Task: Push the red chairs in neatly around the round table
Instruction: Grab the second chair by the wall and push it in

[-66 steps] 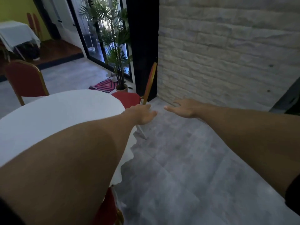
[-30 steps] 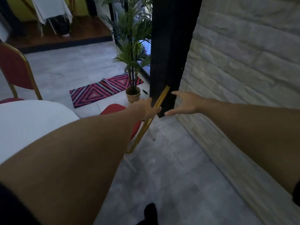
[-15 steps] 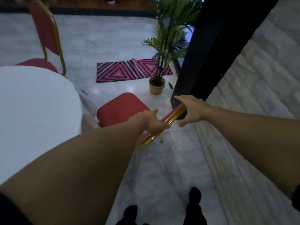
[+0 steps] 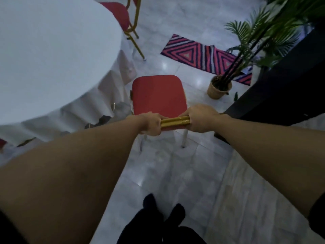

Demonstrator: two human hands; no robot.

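Note:
A red chair [image 4: 158, 95] with a gold frame stands right below me, its seat apart from the round table [image 4: 49, 50] draped in a white cloth on the left. My left hand [image 4: 151, 123] and my right hand [image 4: 200, 118] both grip the gold top rail of its backrest [image 4: 175, 121], one at each end. A second red chair [image 4: 121, 14] stands at the table's far side, its seat partly under the cloth.
A potted palm [image 4: 219, 88] stands to the right of the chair, next to a dark pillar [image 4: 281, 85]. A striped red mat [image 4: 198, 53] lies on the grey tiled floor beyond. My dark shoes [image 4: 163, 210] are below. A pale stone wall base runs at the lower right.
I have stepped behind the chair and look straight down on it. Both hands, which were only reaching and touching the rail, are closed on its top rail.

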